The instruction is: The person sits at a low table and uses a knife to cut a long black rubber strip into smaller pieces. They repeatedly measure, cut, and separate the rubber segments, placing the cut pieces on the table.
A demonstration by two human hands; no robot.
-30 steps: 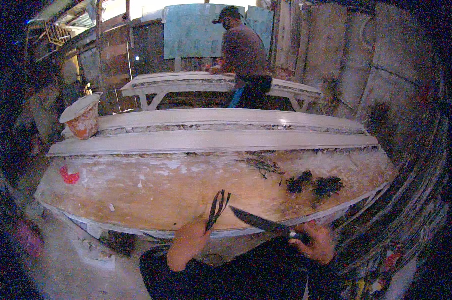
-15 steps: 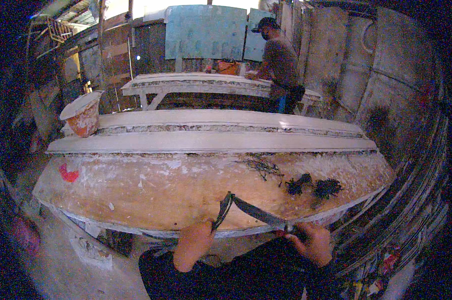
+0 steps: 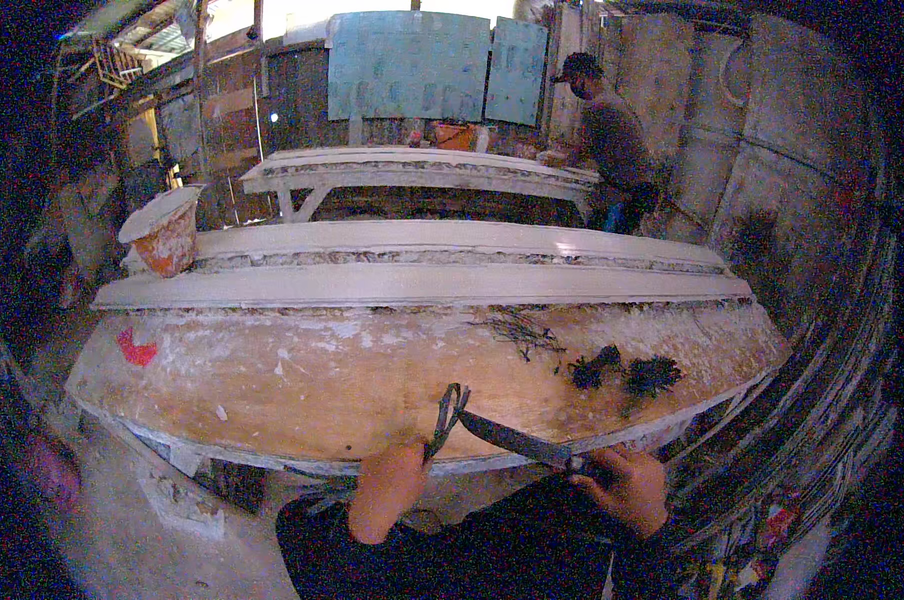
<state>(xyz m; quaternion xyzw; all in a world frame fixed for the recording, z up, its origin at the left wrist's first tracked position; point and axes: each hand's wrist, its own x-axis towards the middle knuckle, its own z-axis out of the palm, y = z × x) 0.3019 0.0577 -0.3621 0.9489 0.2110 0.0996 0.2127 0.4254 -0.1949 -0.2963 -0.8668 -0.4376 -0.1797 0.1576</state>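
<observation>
Some thin dark strips (image 3: 439,437) stuck up in a loop from the left hand (image 3: 387,488), which was closed around the lower part of them. The right hand (image 3: 627,487) was wrapped around the handle of a knife (image 3: 512,438), and its blade pointed left and up. The tip was right by the loop — touching it or not, I couldn't tell. This looked like the step of cutting or splitting the strips. The next move seemed to call for a firm left hand, a tight loop and a slow blade.

Past the hands was a worn brown board (image 3: 302,390). On its right side sat 2 black clumps (image 3: 655,375) — and near them, a messy bunch of thin strands (image 3: 527,335). A red patch (image 3: 137,348) was far to the left. Behind were a long white ledge (image 3: 422,283) and an orange bucket (image 3: 167,248). At the far bench (image 3: 372,168) stood 1 other person (image 3: 612,130).
</observation>
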